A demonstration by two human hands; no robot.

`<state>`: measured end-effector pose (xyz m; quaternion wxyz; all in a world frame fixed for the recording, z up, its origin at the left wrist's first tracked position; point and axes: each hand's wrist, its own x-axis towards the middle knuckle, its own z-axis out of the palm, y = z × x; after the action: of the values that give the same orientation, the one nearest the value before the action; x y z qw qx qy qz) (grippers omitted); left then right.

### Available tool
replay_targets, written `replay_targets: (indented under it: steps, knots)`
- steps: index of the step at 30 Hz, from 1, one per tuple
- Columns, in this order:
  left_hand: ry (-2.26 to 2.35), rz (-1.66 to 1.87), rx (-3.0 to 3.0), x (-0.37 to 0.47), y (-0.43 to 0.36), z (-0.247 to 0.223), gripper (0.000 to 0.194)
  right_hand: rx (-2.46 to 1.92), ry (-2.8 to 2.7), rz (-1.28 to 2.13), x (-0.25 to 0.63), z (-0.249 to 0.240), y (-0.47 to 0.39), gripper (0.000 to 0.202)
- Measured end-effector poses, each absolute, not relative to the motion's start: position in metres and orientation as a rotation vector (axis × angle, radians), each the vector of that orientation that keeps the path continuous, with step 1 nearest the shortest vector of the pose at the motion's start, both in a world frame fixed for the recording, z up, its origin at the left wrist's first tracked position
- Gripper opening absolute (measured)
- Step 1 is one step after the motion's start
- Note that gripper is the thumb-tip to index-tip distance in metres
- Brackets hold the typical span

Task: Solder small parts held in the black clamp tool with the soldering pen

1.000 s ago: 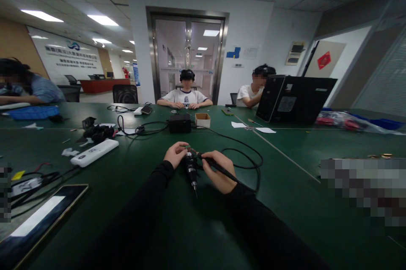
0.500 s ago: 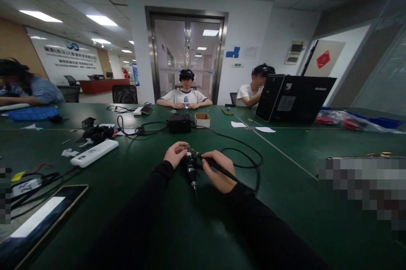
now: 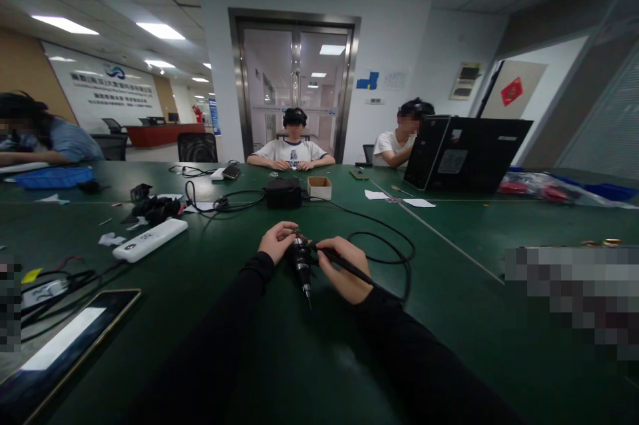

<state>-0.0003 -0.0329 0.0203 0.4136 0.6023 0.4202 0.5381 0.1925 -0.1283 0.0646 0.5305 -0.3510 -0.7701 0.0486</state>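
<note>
Near the middle of the table lies a black and silver cylindrical tool [image 3: 302,262], its thin needle-like tip pointing toward me. My left hand [image 3: 276,240] is closed at its far end, thumb and fingers pinching by a small cluster of fine wires [image 3: 298,233]; exactly what sits between the fingertips is hidden. In a pen grip, my right hand [image 3: 347,268] holds a slim black corded tool [image 3: 355,270] shaped like a soldering iron. Its working end reaches toward the wires beside my left fingertips; I cannot tell whether they touch.
A black cable [image 3: 410,258] loops right of my hand toward a black box [image 3: 283,192] beside a small cardboard box [image 3: 319,188]. Leftward lie a white power strip [image 3: 150,240] and a phone [image 3: 74,352]. A computer case [image 3: 464,155] stands back right. Co-workers sit around the table.
Both hands and the tools keep nearly the same positions. The whole view has shifted very slightly.
</note>
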Motion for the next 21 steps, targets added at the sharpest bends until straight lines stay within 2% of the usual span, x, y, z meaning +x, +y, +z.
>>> replay_targets:
  steps: [21]
  knots:
    - [1.095, 1.320, 1.492, -0.0001, -0.0321, 0.0192, 0.031, -0.876, -1.797, 0.083, 0.1939, 0.0647, -0.1267, 0.012]
